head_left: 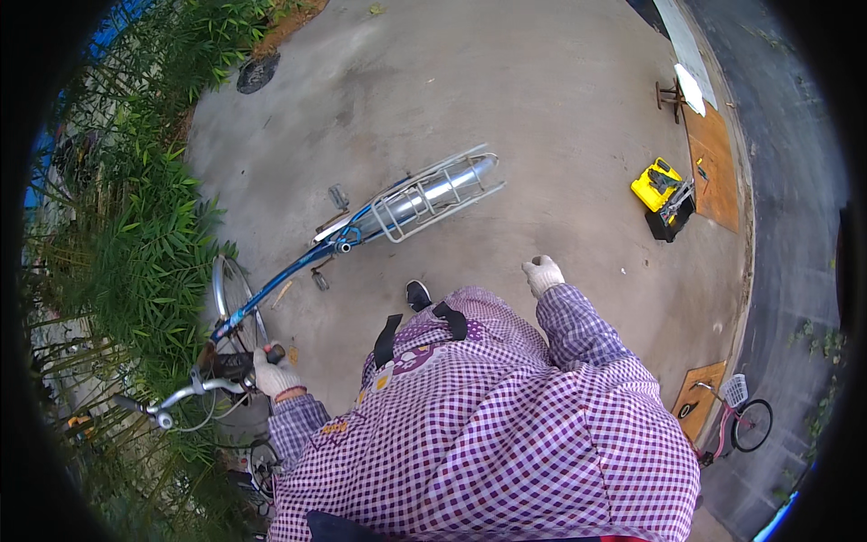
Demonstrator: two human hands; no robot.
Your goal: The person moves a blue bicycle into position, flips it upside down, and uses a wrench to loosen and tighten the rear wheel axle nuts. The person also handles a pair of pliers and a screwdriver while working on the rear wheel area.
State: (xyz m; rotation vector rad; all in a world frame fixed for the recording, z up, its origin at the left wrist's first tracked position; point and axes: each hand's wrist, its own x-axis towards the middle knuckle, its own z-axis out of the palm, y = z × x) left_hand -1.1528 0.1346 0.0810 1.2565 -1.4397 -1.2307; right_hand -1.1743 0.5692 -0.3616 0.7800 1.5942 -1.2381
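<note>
A blue bicycle stands in front of me, its handlebar to my left and its silver rear rack pointing away to the upper right. My left hand, in a white knit glove, is wrapped round the near handlebar grip. The front wheel is partly hidden by the frame and the plants. Also gloved in white, my right hand is held out over the concrete with its fingers curled, and no object shows in it. It touches no part of the bicycle.
Leafy plants crowd the left side, close to the front wheel and handlebar. A yellow and black toolbox lies open with tools at the right. Beyond it are a wooden board and a small stool. A pink bicycle stands lower right.
</note>
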